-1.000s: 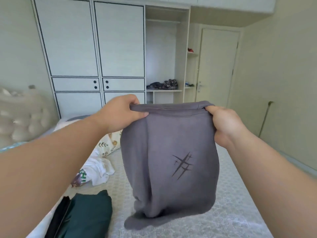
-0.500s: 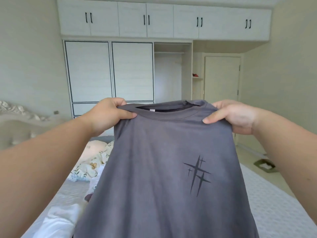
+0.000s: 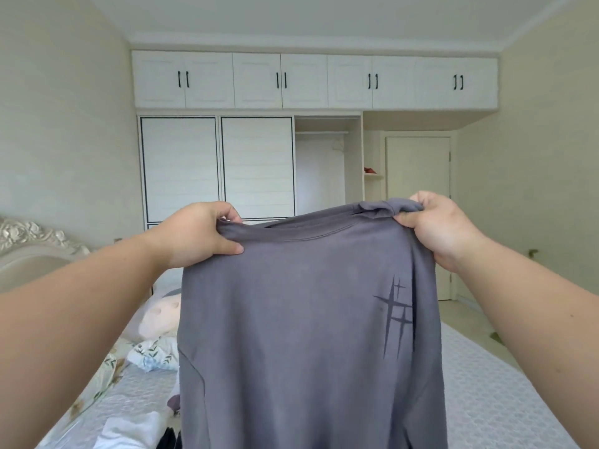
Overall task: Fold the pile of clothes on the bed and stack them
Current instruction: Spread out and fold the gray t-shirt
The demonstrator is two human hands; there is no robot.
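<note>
The soft grey cotton T-shirt with a dark scratch-like print (image 3: pixel 301 335) hangs unfolded in the air above the pale quilted bed (image 3: pixel 492 400), so its folding seems barely begun. The left hand (image 3: pixel 197 234) and right hand (image 3: pixel 437 228) each pinch a shoulder beside the ribbed collar. Crumpled white and floral clothes (image 3: pixel 142 354) wait unfolded along the bed's left edge
</note>
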